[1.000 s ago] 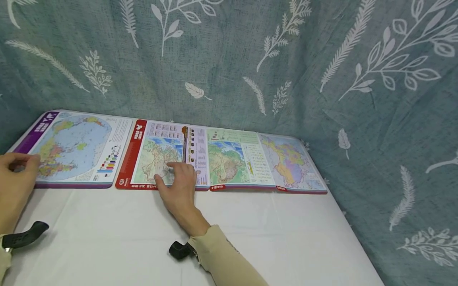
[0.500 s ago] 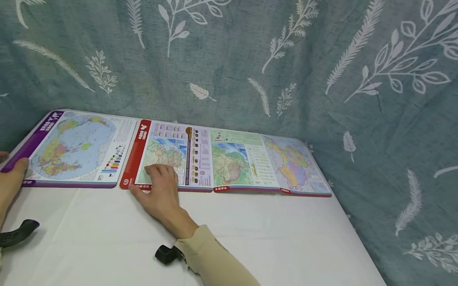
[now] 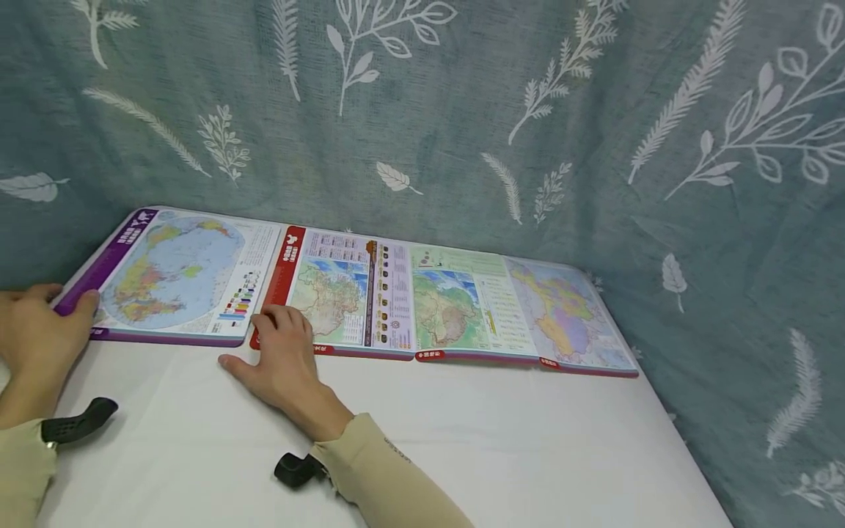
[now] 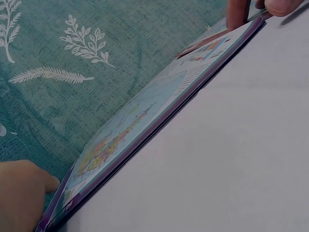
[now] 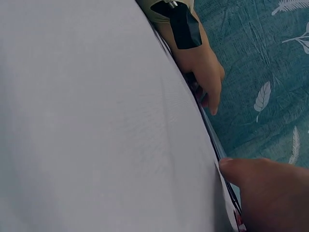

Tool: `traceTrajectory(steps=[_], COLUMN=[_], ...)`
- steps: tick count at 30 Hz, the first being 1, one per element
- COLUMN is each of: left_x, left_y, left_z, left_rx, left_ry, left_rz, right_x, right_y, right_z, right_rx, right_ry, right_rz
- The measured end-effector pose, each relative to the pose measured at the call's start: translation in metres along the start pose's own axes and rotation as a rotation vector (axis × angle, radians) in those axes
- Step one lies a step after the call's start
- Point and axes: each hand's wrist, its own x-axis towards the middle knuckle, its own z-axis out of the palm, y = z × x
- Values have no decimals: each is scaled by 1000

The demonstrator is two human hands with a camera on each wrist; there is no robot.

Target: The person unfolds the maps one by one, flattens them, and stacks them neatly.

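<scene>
A world map sheet (image 3: 257,246) with a purple band along its left side lies flat on the white table. My left hand (image 3: 42,337) grips its near left corner, thumb over the band and fingers at the outer edge. Beside it lies an unfolded map (image 3: 389,253) of several panels with a red band. My right hand (image 3: 284,363) rests its fingertips on the near end of that band, close to the world map's right corner, with the thumb stretched out to the left. In the right wrist view, the right thumb (image 5: 231,169) lies by the map edge.
A green curtain (image 3: 422,110) with white leaf prints hangs behind the maps and along the right side. White cloth (image 3: 495,440) covers the table in front of the maps. A black wrist device (image 3: 82,422) sits on the left wrist, another (image 3: 297,471) on the right.
My right hand has slid left from the middle of the red-banded map to its band. My left hand has moved from above the world map to its left corner. The head view has shifted left.
</scene>
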Motion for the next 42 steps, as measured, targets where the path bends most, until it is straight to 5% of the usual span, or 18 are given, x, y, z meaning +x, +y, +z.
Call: traceTrajectory(steps=[12,21,35,42], left_x=[-5,-6,-8,-11], left_y=[12,10,11,9], left_z=[3,6,4,1], left_rx=[29,-8,-122,-176], left_ry=[9,58,188,164], left_rz=[8,35,58,34], right_x=[2,1,2,1], right_y=[1,3,2,0], right_z=[-1,0,0,-1], right_rx=[27,188,282,314], right_ry=[-1,4,92,162], right_rz=[-6,9,-20,-54])
